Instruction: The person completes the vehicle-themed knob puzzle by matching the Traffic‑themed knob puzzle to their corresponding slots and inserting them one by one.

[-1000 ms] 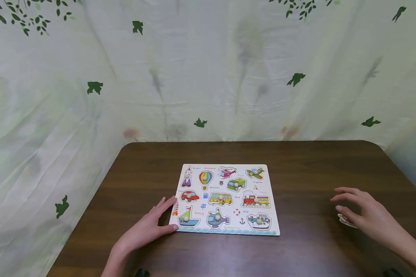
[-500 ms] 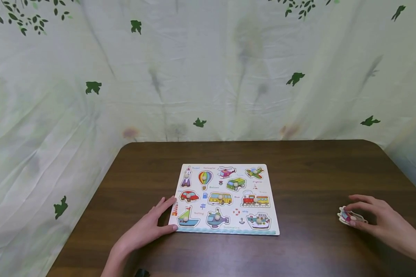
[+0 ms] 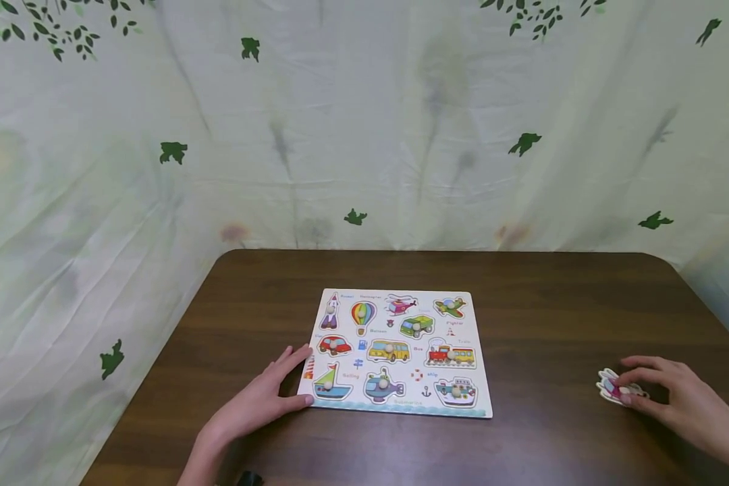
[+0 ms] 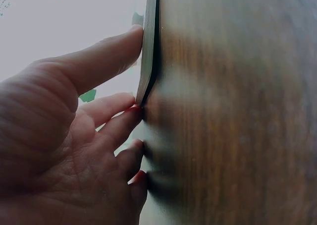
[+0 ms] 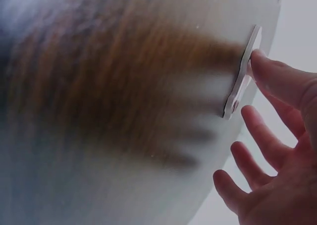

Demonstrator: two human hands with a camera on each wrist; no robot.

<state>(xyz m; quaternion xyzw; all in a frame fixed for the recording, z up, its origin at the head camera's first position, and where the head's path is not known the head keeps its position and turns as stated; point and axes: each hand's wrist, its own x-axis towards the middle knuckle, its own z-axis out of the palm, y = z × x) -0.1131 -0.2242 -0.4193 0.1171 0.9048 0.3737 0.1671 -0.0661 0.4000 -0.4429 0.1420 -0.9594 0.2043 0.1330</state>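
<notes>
A white puzzle board (image 3: 425, 300) printed with vehicles, several bearing small round knobs, lies on the brown table (image 3: 553, 317). My left hand (image 3: 267, 391) rests at its left side, thumb by the near corner, fingers along the edge; the left wrist view has the thumb (image 4: 111, 54) and fingertips against that board edge. Far to the right, my right hand (image 3: 680, 398) pinches a small white-edged puzzle piece (image 3: 610, 388) with a pink picture between thumb and index finger. In the right wrist view the piece (image 5: 242, 81) is seen edge-on close over the table, other fingers spread below.
A pale curtain (image 3: 370, 135) with green leaf and bird shapes hangs behind the table's far edge. A small black object (image 3: 250, 478) shows at the bottom, near my left forearm.
My right hand has drawn back to the right, and more of the puzzle piece now shows past its fingers. The left hand stays at the board. The head view has shifted slightly.
</notes>
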